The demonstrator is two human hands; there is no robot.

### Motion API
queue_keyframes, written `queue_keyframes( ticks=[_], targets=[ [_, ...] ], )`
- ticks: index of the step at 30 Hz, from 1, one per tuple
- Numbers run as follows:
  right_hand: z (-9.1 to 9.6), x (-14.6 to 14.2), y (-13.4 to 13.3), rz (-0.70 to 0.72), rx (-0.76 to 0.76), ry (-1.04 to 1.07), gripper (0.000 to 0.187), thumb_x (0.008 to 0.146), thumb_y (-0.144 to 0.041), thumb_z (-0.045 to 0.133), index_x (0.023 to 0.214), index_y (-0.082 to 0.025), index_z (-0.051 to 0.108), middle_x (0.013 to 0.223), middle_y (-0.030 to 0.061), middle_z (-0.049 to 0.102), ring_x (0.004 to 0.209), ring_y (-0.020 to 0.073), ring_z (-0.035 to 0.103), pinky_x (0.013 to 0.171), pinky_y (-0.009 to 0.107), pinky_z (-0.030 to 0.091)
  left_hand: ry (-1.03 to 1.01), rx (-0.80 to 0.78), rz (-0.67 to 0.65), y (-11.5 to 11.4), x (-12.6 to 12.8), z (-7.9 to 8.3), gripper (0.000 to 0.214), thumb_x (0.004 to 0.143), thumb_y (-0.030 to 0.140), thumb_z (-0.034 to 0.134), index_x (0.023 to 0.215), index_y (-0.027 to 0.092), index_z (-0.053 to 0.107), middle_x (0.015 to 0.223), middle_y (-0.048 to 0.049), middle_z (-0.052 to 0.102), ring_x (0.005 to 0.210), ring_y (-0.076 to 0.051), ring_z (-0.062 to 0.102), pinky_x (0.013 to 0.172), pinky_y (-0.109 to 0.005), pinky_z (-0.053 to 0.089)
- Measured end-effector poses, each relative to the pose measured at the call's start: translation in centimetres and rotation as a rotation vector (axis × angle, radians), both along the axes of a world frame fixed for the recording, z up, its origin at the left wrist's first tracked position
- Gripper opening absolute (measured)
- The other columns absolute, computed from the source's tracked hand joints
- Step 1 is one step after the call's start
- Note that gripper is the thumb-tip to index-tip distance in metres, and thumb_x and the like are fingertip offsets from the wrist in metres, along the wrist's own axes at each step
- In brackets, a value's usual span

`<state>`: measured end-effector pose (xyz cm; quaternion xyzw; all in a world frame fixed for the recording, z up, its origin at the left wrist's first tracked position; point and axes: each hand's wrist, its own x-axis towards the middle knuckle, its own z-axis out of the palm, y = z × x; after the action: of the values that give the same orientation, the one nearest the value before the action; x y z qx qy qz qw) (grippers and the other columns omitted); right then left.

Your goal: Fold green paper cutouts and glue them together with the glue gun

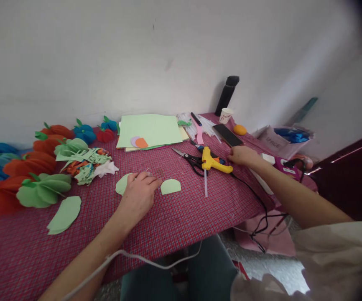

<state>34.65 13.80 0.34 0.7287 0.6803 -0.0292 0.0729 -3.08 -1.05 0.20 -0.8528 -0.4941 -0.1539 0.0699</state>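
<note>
My left hand (141, 188) rests on the table with its fingers bent and slightly apart, partly covering a light green paper cutout (123, 183). Just right of its fingertips lies another green cutout (171, 187) with a rounded top and flat bottom. My right hand (243, 156) is at the right, fingers curled together low over the tablecloth; whatever they pinch, if anything, is hidden. It sits beside the handle of a yellow glue gun (210, 161) with a glue stick (205, 184) in it. Black-handled scissors (193, 162) lie open behind the glue gun.
Orange, blue and green paper pumpkins (30, 165) crowd the left, beside paper scraps (90, 165) and stacked green cutouts (65, 215). Green sheets (151, 130) lie at the back. A phone (228, 135), paper cup (225, 115) and black bottle (227, 95) stand or lie right. A black cord (256, 194) hangs over the edge.
</note>
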Motion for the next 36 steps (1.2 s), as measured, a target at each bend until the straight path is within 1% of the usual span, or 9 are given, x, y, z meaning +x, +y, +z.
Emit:
queue_keyframes(
  ticks=[4,10,12,15,17,21,24,29,36],
  targets=[
    [-0.5,-0.9,-0.7,-0.086,0.074,-0.003,0.039,0.076,-0.026,0.054,0.108,-0.003,0.058,0.101,0.0246,0.065,0.091,0.031,0.064,0.066,0.032,0.044,0.004,-0.047,-0.071,-0.2,0.2,0.3,0.033,0.083,0.01,0.044,0.105,0.023,0.064,0.103,-0.0031,0.068,0.102,-0.023,0.051,0.086,-0.043,0.028],
    [2.6,-1.7,-3.6,-0.148,0.199,0.057,0.04,0.078,-0.028,0.053,0.111,-0.008,0.052,0.098,0.0186,0.066,0.087,0.029,0.064,0.063,0.031,0.043,0.045,-0.066,-0.137,-0.5,0.9,0.2,0.029,0.084,0.011,0.046,0.103,0.022,0.063,0.103,-0.0019,0.068,0.102,-0.023,0.05,0.085,-0.041,0.027],
    [3.4,-3.4,-6.1,-0.023,0.27,0.208,0.038,0.077,-0.029,0.056,0.112,-0.014,0.053,0.091,0.0109,0.069,0.082,0.0242,0.064,0.064,0.029,0.043,0.054,-0.071,-0.151,-0.4,1.0,-0.2,0.029,0.085,0.011,0.045,0.104,0.022,0.063,0.105,-0.0015,0.068,0.103,-0.022,0.05,0.085,-0.041,0.027],
    [3.2,-7.4,-10.6,0.296,0.128,0.481,0.029,0.081,-0.026,0.05,0.109,-0.02,0.056,0.078,0.0025,0.069,0.067,0.0165,0.063,0.062,0.025,0.044,0.065,-0.078,-0.162,-0.5,1.2,-0.7,0.029,0.086,0.012,0.043,0.108,0.023,0.06,0.108,-0.0019,0.066,0.106,-0.022,0.049,0.086,-0.04,0.027],
    [2.4,-10.1,-13.3,0.462,0.05,0.561,0.031,0.081,-0.025,0.049,0.111,-0.02,0.058,0.081,0.0026,0.069,0.07,0.0159,0.063,0.063,0.025,0.045,0.084,-0.077,-0.166,-0.6,1.5,-0.8,0.03,0.087,0.013,0.043,0.112,0.022,0.058,0.111,-0.003,0.065,0.109,-0.022,0.047,0.087,-0.04,0.027],
    [0.5,-13.6,-16.4,0.565,0.045,0.547,0.039,0.082,-0.022,0.046,0.12,-0.02,0.054,0.097,0.0054,0.069,0.078,0.0166,0.064,0.071,0.027,0.047,0.168,-0.099,-0.194,-1.1,2.2,-0.6,0.029,0.088,0.016,0.045,0.115,0.02,0.056,0.107,-0.0051,0.064,0.105,-0.021,0.049,0.085,-0.038,0.028],
    [-0.4,-14.6,-17.1,0.615,0.06,0.458,0.039,0.083,-0.018,0.042,0.12,-0.016,0.054,0.103,0.0089,0.067,0.089,0.0193,0.064,0.078,0.03,0.046,0.214,-0.106,-0.207,-1.3,2.5,-0.6,0.027,0.088,0.019,0.045,0.112,0.02,0.056,0.101,-0.0055,0.064,0.1,-0.021,0.05,0.083,-0.039,0.029],
    [-0.5,-15.0,-17.1,0.645,0.076,0.302,0.031,0.085,-0.022,0.043,0.113,-0.019,0.056,0.095,0.0078,0.066,0.083,0.021,0.064,0.069,0.031,0.046,0.217,-0.111,-0.202,-1.4,2.7,-0.6,0.026,0.089,0.018,0.043,0.111,0.02,0.057,0.1,-0.005,0.063,0.097,-0.022,0.049,0.08,-0.039,0.029],
    [-1.0,-15.8,-16.1,0.593,0.087,0.29,0.021,0.087,-0.029,0.041,0.098,-0.017,0.055,0.088,0.0089,0.066,0.082,0.0217,0.063,0.068,0.031,0.044,0.204,-0.108,-0.161,-1.7,2.9,0.0,0.026,0.088,0.017,0.041,0.11,0.02,0.056,0.104,-0.0072,0.062,0.104,-0.023,0.047,0.083,-0.039,0.028]
  ],
)
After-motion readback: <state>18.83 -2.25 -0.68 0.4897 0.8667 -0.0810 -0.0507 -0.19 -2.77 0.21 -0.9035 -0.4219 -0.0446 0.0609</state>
